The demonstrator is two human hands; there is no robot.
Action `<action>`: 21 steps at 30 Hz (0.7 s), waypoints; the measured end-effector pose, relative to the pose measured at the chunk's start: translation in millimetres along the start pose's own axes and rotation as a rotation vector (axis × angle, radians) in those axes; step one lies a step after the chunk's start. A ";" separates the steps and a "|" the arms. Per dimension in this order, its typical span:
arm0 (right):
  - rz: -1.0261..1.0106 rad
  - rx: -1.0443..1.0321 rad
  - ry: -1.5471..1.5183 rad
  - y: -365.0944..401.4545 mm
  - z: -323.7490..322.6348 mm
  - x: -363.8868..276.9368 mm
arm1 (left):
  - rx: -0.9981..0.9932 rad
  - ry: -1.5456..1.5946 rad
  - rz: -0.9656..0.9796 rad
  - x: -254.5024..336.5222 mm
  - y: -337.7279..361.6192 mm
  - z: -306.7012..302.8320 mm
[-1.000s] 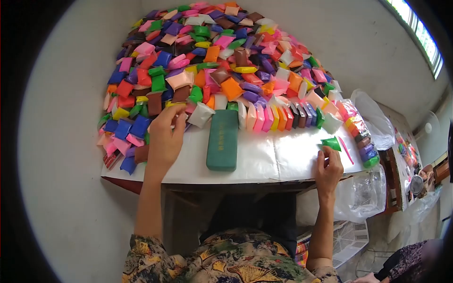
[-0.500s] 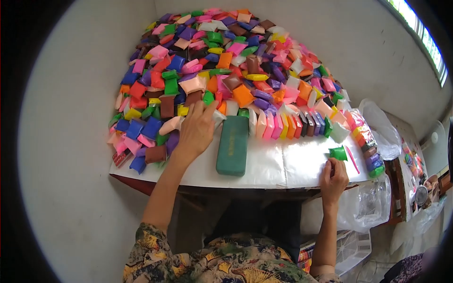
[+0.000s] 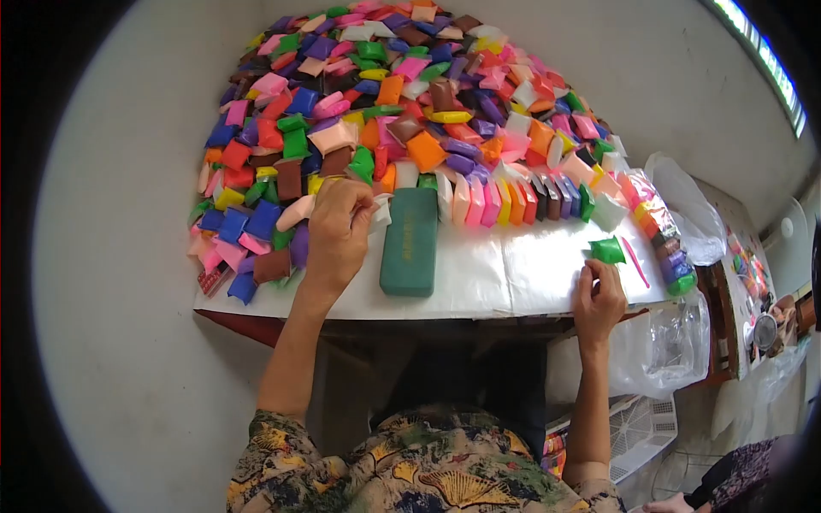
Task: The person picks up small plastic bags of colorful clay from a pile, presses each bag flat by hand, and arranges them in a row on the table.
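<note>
My left hand is closed in a pinch at the front of the packet pile. A small white packet sticks out from its fingers, beside the long green box. My right hand is pinched closed at the lower edge of a green packet on the silvery table cover. Just right of that packet lies a thin pink stick. Behind the box, a row of upright packets in many colours runs to the right.
A large heap of coloured packets covers the back and left of the table. A clear bag of packets lies at the right edge. Plastic bags, a white basket and another person's sleeve are on the right.
My left hand has drawn back toward me, fingers curling in, with the white packet. My right hand stays at the green packet. The whole view has shifted slightly, and the other person's sleeve shows more.
</note>
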State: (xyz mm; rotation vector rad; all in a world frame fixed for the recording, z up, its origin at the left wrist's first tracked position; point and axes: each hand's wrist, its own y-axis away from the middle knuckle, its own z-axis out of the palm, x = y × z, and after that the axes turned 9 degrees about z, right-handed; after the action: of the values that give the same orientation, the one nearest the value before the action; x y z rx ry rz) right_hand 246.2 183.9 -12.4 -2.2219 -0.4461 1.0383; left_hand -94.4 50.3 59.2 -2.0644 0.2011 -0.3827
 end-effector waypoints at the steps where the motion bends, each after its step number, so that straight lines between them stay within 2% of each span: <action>1: -0.021 0.012 0.008 -0.3 1.1 -0.6 | 0.033 -0.005 -0.002 2.8 1.2 1.0; 4: 0.015 -0.025 -0.075 8.8 1.9 -21.3 | 0.080 0.098 -0.206 8.7 2.5 1.9; 8: -0.010 -0.180 -0.426 16.9 2.7 -78.9 | 0.184 0.626 -0.388 44.7 -20.2 3.6; 9: 0.013 -0.233 -0.539 14.8 1.7 -91.0 | 0.148 0.682 -0.419 56.5 -23.3 10.3; 11: 0.240 -0.420 -0.759 8.9 -5.1 -107.8 | 0.071 0.803 -0.487 81.2 -24.2 30.2; 13: 0.251 -0.524 -0.738 6.3 -5.6 -104.5 | -0.030 0.801 -0.524 103.8 -20.1 56.4; 14: 0.283 -0.552 -0.605 5.9 -8.9 -103.2 | -0.051 0.810 -0.545 111.2 -15.2 71.2; 17: 0.350 -0.435 -0.688 18.3 3.7 -76.3 | -0.098 0.858 -0.600 124.6 -8.2 101.5; 18: 0.436 -0.481 -0.807 17.3 0.4 -72.8 | -0.111 0.877 -0.621 127.4 -6.1 107.4; 21: 0.467 -0.424 -0.746 18.9 -5.2 -62.3 | -0.346 0.922 -0.607 126.9 -6.8 117.4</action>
State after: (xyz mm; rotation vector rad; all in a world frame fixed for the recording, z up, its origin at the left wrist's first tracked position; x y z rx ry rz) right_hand 211.6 134.3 12.2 -2.2812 -0.4992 2.2190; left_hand 65.5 111.6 34.5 -2.1000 0.1852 -1.7713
